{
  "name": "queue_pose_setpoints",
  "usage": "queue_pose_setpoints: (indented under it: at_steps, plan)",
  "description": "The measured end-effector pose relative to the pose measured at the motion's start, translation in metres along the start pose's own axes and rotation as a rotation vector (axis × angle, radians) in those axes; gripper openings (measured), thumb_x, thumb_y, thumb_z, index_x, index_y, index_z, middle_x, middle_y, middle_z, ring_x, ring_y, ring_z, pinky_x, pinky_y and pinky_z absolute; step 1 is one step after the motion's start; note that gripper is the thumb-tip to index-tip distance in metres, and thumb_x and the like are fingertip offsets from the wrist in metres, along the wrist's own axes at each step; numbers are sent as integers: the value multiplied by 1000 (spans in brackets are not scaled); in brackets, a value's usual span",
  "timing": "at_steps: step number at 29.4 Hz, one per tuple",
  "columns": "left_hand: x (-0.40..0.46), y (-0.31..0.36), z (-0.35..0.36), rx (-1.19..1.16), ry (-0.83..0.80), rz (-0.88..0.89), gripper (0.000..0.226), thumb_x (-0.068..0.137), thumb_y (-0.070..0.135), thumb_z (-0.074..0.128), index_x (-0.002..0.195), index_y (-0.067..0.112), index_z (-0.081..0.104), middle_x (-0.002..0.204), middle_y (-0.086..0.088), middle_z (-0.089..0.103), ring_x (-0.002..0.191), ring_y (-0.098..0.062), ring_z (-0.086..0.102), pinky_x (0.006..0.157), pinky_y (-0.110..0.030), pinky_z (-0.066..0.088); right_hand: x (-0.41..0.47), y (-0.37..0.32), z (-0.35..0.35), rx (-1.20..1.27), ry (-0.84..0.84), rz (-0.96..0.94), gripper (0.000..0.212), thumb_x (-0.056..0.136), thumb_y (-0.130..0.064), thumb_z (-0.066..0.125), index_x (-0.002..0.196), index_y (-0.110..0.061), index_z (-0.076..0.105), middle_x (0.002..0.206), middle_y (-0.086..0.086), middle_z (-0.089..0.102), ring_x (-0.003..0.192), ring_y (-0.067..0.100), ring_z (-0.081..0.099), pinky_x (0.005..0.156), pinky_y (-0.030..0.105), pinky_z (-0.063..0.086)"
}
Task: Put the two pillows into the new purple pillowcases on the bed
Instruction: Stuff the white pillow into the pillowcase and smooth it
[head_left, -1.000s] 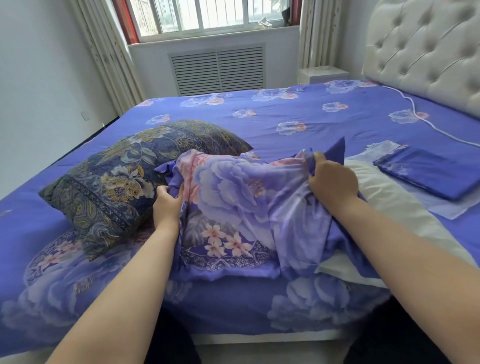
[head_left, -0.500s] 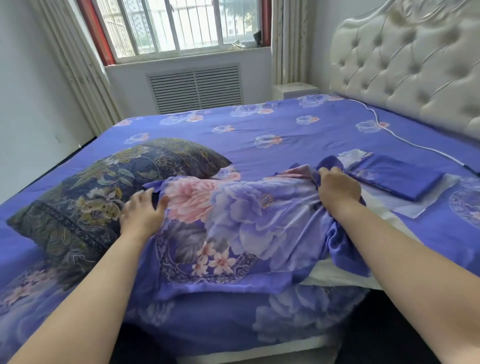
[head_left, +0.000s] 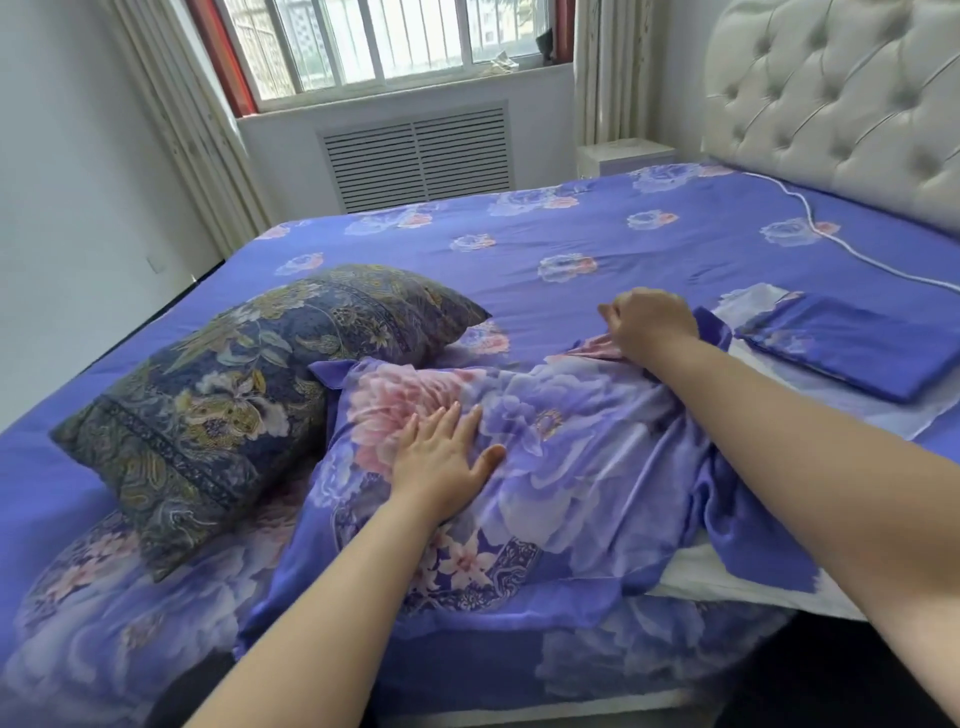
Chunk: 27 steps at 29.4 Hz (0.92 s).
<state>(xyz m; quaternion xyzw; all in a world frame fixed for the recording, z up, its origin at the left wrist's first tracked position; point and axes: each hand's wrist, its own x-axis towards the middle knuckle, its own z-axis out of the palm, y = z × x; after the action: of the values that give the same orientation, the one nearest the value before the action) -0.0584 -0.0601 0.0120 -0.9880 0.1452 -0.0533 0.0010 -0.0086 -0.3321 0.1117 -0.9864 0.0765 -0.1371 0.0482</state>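
We are pressing our flat left hand (head_left: 447, 462) on the purple pillowcase (head_left: 571, 457), right hand (head_left: 649, 325) clenching its edge, likely next tugging it over the white pillow (head_left: 727, 577).

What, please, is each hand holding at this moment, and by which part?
The right hand grips the purple pillowcase by its bunched far edge. The left hand holds nothing; it rests flat on top of the pillowcase.

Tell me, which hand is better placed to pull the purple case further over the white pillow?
Likely the right hand: it already grips the purple pillowcase edge, by the uncovered white pillow. The left hand lies flat on top.
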Motion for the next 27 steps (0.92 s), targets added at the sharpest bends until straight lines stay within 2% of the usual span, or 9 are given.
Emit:
queue_pose_setpoints:
  at_steps: [4, 8, 10, 13, 16, 20, 23, 25, 27]
  plan:
    - [-12, -3, -1, 5, 18, 2, 86, 75, 73, -3, 148, 34, 21, 155, 5, 27, 142, -16, 24, 115, -39, 15, 20, -6, 19, -21, -333, 126, 62, 82, -66, 52, 115, -14, 57, 127, 13, 56, 115, 32, 53, 97, 39, 40]
    - [14, -18, -24, -127, 31, -13, 43, 95, 53, 31, 117, 27, 58, 124, -4, 61, 116, -26, 54, 89, -35, 40, 4, -19, 19, 38, -561, -83, 38, 88, -54, 52, 109, -23, 62, 112, 7, 62, 95, 27, 54, 87, 30, 42]
    - [40, -29, -39, -125, 141, -54, 30, 97, 36, 40, 106, 20, 63, 115, -10, 63, 107, -29, 56, 83, -36, 39, -6, -20, 18, 106, -572, -165, 31, 93, -39, 52, 118, -23, 61, 111, 11, 62, 91, 26, 53, 78, 27, 36]
    - [75, -51, -51, -76, 194, -127, 35, 95, 32, 43, 125, 18, 57, 134, -9, 51, 123, -30, 44, 100, -38, 34, -13, -8, 34, 149, -589, -165, 29, 92, -37, 53, 106, -14, 64, 112, 12, 66, 86, 26, 55, 73, 27, 37]
    - [89, -61, -42, -2, 31, -241, 46, 97, 40, 32, 127, 12, 52, 136, -14, 51, 126, -33, 45, 105, -40, 32, -10, 8, 38, 407, -483, -1, 37, 94, -45, 46, 98, -13, 66, 110, 11, 64, 100, 27, 58, 80, 29, 39]
    - [73, -51, -28, -40, 108, -254, 42, 98, 36, 28, 113, 12, 59, 124, -15, 59, 115, -35, 52, 94, -41, 37, 8, 20, 30, 794, -249, 276, 39, 99, -31, 41, 111, 0, 63, 120, 20, 58, 114, 29, 52, 84, 29, 35]
    - [68, -42, -24, -91, 263, -239, 42, 96, 37, 36, 125, 14, 55, 128, -13, 56, 118, -34, 50, 98, -42, 35, 9, 14, 28, 933, -370, 192, 22, 92, -27, 55, 101, -12, 68, 102, 7, 66, 96, 21, 58, 68, 18, 44]
    - [67, -33, -25, -146, 405, -166, 45, 96, 38, 37, 133, 16, 49, 138, -8, 48, 126, -30, 44, 108, -45, 26, 11, 12, 24, 817, -486, -6, 23, 85, -32, 64, 94, -12, 70, 93, 2, 69, 88, 17, 60, 73, 24, 47]
    - [67, -27, -27, -152, 462, -123, 47, 96, 41, 34, 138, 22, 44, 146, -2, 40, 135, -24, 35, 113, -48, 17, 19, 29, 19, 573, -281, -41, 30, 83, -37, 64, 96, -9, 69, 99, 10, 70, 90, 21, 63, 77, 30, 45]
